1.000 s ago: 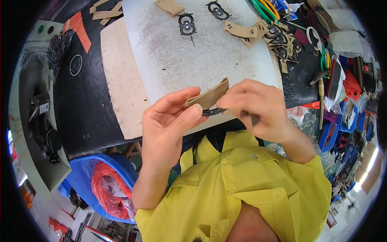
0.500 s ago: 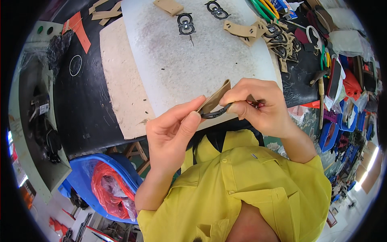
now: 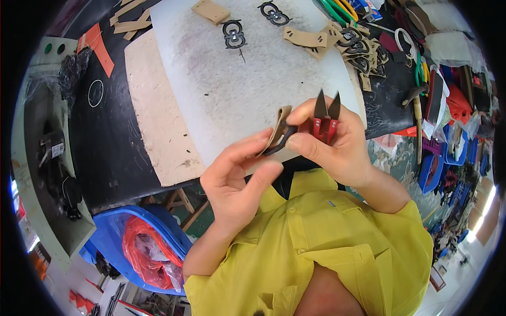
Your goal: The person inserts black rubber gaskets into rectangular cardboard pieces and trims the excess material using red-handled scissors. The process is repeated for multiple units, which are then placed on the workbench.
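The person's left hand (image 3: 232, 189) has its thumb spread apart from the fingers, a wide grip, with the fingertips against the left side of a folded tan strap (image 3: 281, 120). The strap is held up between the two hands, over the near part of the bench (image 3: 113, 142); its long axis runs steeply from lower left to upper right, and its folded end points away from the person. A curved black ring (image 3: 279, 146) follows its near side, slanting the same way. The right hand (image 3: 340, 158) has a narrow grip, thumb and forefinger pinching strap and ring, and it also carries red-handled thread snips (image 3: 318, 124), their long axis nearly straight away from the person, the two dark blades parted and pointing to the far side.

Across the black bench top, from the left, come tan strips (image 3: 133, 25), a thin pale loop (image 3: 88, 95) and an orange strip (image 3: 99, 50), then a cream board (image 3: 158, 116) partly under a scuffed white mat (image 3: 253, 73). A flat tan piece (image 3: 211, 10), two black double-loop fittings (image 3: 234, 36) and a punched tan strap (image 3: 305, 38) lie on the mat; a heap of ringed straps (image 3: 363, 55) covers its right edge, with a wooden-handled hammer (image 3: 419, 121) farther right.

Around the room, a grey metal housing (image 3: 79, 234) stands at far left, beside a blue bin (image 3: 105, 237) holding a red plastic bag (image 3: 139, 253); at right are small blue bins (image 3: 429, 179) and a bright strip light (image 3: 489, 205)
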Demonstrator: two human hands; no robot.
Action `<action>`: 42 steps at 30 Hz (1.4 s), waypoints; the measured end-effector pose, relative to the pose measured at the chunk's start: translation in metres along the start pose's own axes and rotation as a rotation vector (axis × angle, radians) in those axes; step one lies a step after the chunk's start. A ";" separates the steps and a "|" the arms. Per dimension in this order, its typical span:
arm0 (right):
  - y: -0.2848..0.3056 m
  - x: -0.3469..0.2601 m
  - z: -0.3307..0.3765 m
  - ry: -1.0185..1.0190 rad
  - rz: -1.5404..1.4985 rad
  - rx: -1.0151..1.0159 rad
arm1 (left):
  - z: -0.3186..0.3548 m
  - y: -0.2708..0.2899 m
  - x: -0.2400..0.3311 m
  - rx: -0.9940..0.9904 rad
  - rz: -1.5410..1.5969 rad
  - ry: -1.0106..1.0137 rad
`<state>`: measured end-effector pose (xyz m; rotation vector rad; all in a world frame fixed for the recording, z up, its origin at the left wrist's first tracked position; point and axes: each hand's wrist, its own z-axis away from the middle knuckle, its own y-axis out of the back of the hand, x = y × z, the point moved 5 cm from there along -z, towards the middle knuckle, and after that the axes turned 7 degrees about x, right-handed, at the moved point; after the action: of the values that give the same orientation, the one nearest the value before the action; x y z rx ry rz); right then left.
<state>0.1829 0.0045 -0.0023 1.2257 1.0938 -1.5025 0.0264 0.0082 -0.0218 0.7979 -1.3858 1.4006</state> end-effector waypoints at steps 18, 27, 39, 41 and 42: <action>0.002 -0.009 0.007 0.284 0.459 0.018 | -0.006 -0.005 0.005 0.067 -0.108 0.114; -0.001 -0.008 0.012 0.396 0.544 -0.040 | -0.001 -0.007 0.003 0.093 -0.080 0.111; -0.001 0.005 0.003 0.044 0.354 -0.099 | 0.003 -0.006 0.018 0.077 -0.645 -0.350; -0.002 0.006 0.004 0.039 0.379 -0.131 | 0.004 -0.008 0.020 0.003 -0.757 -0.389; -0.003 0.006 0.004 0.023 0.364 -0.118 | 0.004 -0.009 0.022 0.014 -0.790 -0.427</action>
<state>0.1786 0.0001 -0.0079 1.2822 0.9022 -1.1346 0.0275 0.0074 0.0020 1.5103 -1.1520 0.6396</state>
